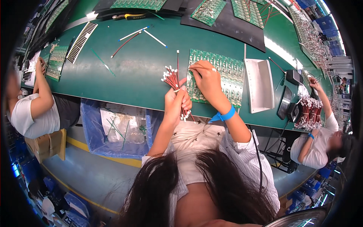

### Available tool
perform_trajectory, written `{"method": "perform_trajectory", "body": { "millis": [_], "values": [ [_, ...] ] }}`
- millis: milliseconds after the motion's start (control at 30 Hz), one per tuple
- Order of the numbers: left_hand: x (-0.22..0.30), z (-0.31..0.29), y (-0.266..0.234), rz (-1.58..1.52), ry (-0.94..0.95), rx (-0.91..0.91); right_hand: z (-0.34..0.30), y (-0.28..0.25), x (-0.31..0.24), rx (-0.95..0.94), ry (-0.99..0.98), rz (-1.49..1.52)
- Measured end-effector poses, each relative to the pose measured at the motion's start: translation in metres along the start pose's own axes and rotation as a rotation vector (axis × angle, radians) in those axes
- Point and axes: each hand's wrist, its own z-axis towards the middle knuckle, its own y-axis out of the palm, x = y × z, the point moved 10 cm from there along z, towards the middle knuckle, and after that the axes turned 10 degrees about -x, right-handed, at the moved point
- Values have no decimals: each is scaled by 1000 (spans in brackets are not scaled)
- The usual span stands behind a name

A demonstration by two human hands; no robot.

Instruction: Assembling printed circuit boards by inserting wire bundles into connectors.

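The left hand's [175, 102] fingers clench a red wire bundle [172, 80], long axis pointing away, slightly left, by the tabletop's [132, 81] near edge; open room leftward. Right hand [208, 80], over circuit board [233, 81]: grasp unclear.

I'm viewing a brightly lit scene from here. White glare is streaking the green bench [140, 73] at upper right, beside a black mat [242, 36], while a fainter sheen is lying across its left half. The fisheye lens is bowing the bench's long edge, black is framing the view, and the outer surroundings are looking soft.
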Motion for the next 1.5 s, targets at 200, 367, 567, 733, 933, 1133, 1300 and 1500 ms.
{"method": "perform_trajectory", "body": {
  "millis": [200, 367, 567, 733, 933, 1133, 1300, 1500],
  "values": [
    [11, -15, -15, -13, 77, 15, -41, -40, -2, -63, -6, -66],
    [12, -51, -11, 35, 126, -34, -121, -61, 31, -174, 210, -243],
    [-2, -80, 57, 43, 71, -282, -109, -85, 13, 66, 71, -520],
    [-11, -102, 73, 259, 8, -325, -95, -71, -58, -146, 112, 673],
    [-24, -91, 83, 211, -54, -337, -98, -103, -52, 62, 137, 656],
    [-19, -61, 95, -92, 0, -347, -108, -130, -29, 308, 125, 824],
    [19, -36, 91, -238, 195, -192, -123, -98, -37, 221, -25, 823],
    [47, -22, 76, -235, 305, -199, -107, -50, 1, 208, 204, 1253]
  ]
}}
